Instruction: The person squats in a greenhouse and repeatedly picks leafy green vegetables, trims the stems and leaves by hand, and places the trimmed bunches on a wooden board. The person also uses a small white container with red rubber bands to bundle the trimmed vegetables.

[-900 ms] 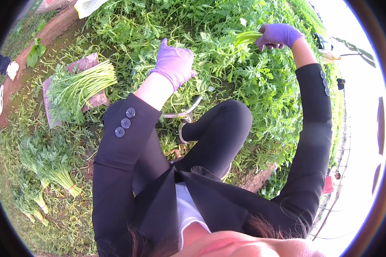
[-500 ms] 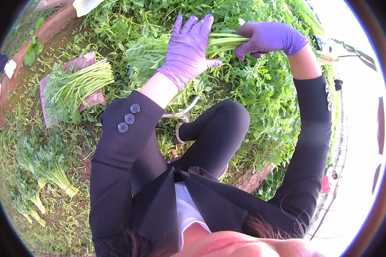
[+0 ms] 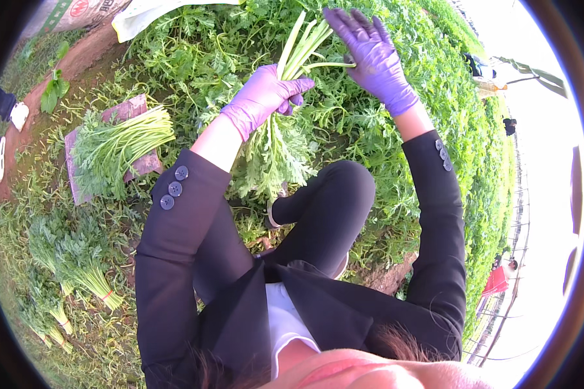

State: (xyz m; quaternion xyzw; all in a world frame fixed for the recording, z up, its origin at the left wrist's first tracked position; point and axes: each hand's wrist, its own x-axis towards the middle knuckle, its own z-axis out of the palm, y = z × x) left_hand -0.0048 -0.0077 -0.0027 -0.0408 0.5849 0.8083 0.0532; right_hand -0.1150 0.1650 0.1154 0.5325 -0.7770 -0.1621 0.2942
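Note:
My left hand (image 3: pixel 266 97), in a purple glove, is closed round a bunch of leafy greens (image 3: pixel 276 152). The pale cut stems (image 3: pixel 305 45) point up and away from me, while the feathery leaves hang below the fist. My right hand (image 3: pixel 375 68), gloved alike, is just right of the stem ends with its fingers stretched out. One stem sticks out sideways from the bunch, its tip at the base of that hand; whether they touch, I cannot tell. On the left, a larger pile of cut greens (image 3: pixel 126 146) lies across a reddish-purple board (image 3: pixel 78 178).
Growing greens (image 3: pixel 428 149) cover the ground ahead and to the right. Several tied bunches (image 3: pixel 87 266) lie at lower left. A white sheet (image 3: pixel 149 19) and a printed sack (image 3: pixel 71 14) are at far left, near another person's shoes (image 3: pixel 0 159). My bent knee (image 3: pixel 353 185) is below my hands.
The bunch has turned from lying sideways to stems up, leaves down. My left hand went from spread over it to closed round it. My right hand let go of the stems and opened.

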